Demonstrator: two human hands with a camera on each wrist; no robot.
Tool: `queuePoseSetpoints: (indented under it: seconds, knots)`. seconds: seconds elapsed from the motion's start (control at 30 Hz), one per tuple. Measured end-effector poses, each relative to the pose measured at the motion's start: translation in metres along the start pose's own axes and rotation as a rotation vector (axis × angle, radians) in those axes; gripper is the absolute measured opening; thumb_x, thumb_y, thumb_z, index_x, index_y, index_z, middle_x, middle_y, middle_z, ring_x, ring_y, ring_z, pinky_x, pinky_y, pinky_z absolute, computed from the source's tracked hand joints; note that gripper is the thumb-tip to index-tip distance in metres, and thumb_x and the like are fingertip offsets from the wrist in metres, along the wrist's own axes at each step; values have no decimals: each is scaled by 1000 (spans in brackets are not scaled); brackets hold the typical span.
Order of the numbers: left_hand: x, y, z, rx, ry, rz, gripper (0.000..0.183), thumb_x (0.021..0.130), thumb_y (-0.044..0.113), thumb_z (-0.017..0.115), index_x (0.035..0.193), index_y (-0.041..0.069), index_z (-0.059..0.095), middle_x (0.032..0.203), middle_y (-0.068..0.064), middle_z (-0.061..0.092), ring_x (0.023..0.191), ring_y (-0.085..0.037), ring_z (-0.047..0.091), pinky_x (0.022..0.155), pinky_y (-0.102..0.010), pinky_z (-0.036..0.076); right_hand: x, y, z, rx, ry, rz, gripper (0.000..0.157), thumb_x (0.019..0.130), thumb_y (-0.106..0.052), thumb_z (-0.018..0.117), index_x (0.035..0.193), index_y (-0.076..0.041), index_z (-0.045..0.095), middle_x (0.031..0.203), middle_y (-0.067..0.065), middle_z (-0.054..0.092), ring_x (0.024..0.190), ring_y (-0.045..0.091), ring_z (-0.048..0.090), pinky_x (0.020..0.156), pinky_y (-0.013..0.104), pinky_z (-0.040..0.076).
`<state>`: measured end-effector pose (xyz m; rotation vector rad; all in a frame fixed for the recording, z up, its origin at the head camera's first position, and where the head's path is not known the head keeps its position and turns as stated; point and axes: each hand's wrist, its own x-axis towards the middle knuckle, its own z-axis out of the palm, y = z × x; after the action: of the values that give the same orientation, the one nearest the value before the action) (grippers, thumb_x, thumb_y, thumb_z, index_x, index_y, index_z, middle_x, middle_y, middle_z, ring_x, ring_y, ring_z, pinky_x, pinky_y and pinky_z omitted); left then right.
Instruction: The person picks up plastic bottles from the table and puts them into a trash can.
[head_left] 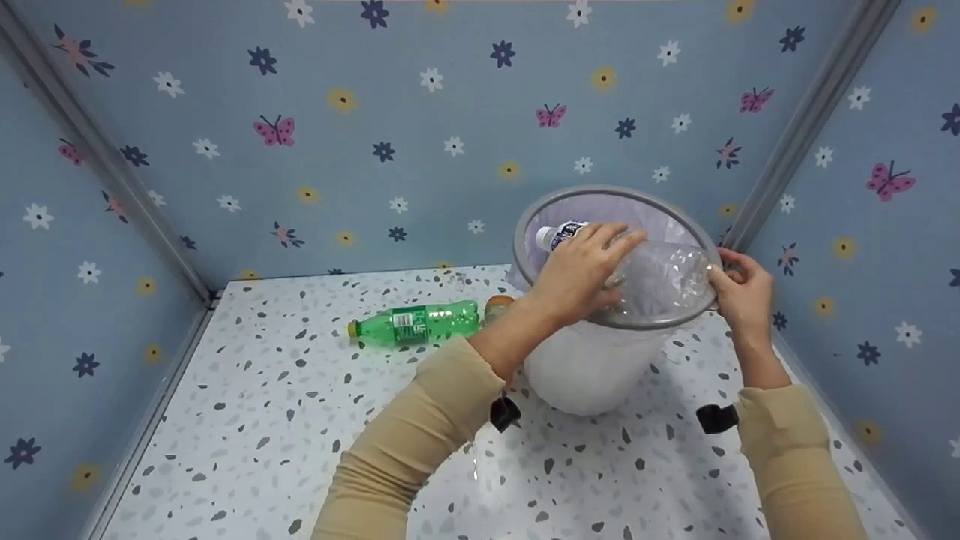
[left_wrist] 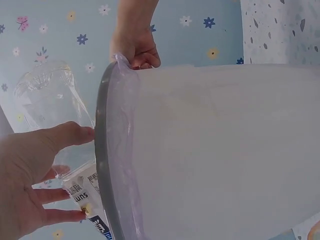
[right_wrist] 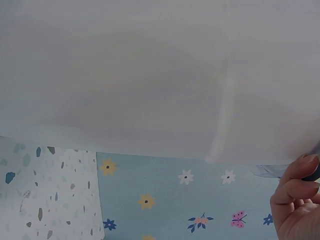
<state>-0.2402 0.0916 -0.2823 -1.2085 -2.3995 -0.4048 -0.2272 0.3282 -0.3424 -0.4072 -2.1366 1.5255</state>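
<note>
In the head view, the left hand [head_left: 589, 268] is gripping a clear bottle [head_left: 664, 274] between thumb and fingers, holding it across the mouth of a white bin [head_left: 592, 375] at four o'clock, its white cap [head_left: 544, 238] pointing to ten. The right hand [head_left: 739, 292] is pinching the bin's grey rim [head_left: 645, 326] at three o'clock. A green bottle [head_left: 442, 321] is lying at the bin's nine o'clock, an orange-capped container [head_left: 498, 301] sitting between them.

In the left wrist view, the left hand is showing at eight o'clock, its fingers lying spread along the bottle opposite the thumb.

In the right wrist view, the bin's wall is filling the top; the right hand's fingers are curling at four o'clock, the picture's edge partly cutting off their grip.
</note>
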Motion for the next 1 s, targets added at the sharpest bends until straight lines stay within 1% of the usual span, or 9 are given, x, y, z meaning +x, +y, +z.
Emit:
queuePoseSetpoints:
  seconds: [0.1,0.17,0.37,0.47,0.53,0.63,0.73,0.87,1.0]
  knots:
    - [1,-3,4,-2,-40,-32,66,74,25,71,132,15,41,129,-7,44,117,-21,40,92,-33,38,0,1,0,-12,6,-19,39,85,-11,54,121,1,50,59,-8,52,41,1,42,38,14,35]
    - [1,-5,6,3,-54,-48,67,74,27,71,132,15,41,128,-6,45,116,-21,41,91,-32,39,-1,-1,0,-17,10,-28,39,84,-10,55,120,1,51,58,-8,51,41,1,42,38,13,35]
    - [2,-7,8,46,-104,-102,68,74,31,71,132,12,41,124,-4,48,110,-19,47,87,-32,42,0,1,2,-47,35,-63,38,83,-12,55,118,1,53,56,-11,52,39,0,40,37,14,33]
    - [2,-7,8,50,-112,-116,66,75,32,70,131,11,42,122,-3,50,108,-19,48,87,-31,42,0,0,1,-56,37,-59,38,83,-13,55,118,1,53,57,-11,52,39,0,40,37,14,33]
    - [1,-8,8,50,-103,-112,62,77,33,68,130,10,44,120,-3,52,106,-19,50,86,-30,42,-1,0,1,-59,37,-47,39,83,-13,55,119,0,53,58,-10,52,40,0,41,38,14,33]
    - [-1,-9,7,22,-62,-101,53,80,31,64,126,9,48,116,-4,54,104,-19,52,85,-30,43,0,0,2,-54,37,-28,39,83,-13,56,120,0,52,59,-10,52,42,0,42,38,14,34]
    - [-5,-12,6,-21,12,-96,43,83,26,62,120,7,53,111,-4,57,100,-18,54,83,-28,43,0,0,2,-46,36,-18,39,83,-13,56,120,-1,52,60,-8,52,43,1,42,39,14,34]
    - [-13,-17,7,-87,111,-111,34,85,23,59,115,7,57,107,-4,59,98,-16,54,82,-25,44,-1,0,3,-36,33,-18,38,84,-13,56,120,-1,52,61,-7,52,43,2,42,38,14,34]
    - [-23,-24,8,-129,185,-136,29,86,21,57,111,7,58,103,-4,60,94,-15,56,77,-24,46,-2,0,2,-41,36,-12,38,84,-14,55,120,-2,53,63,-6,52,43,2,43,39,14,35]
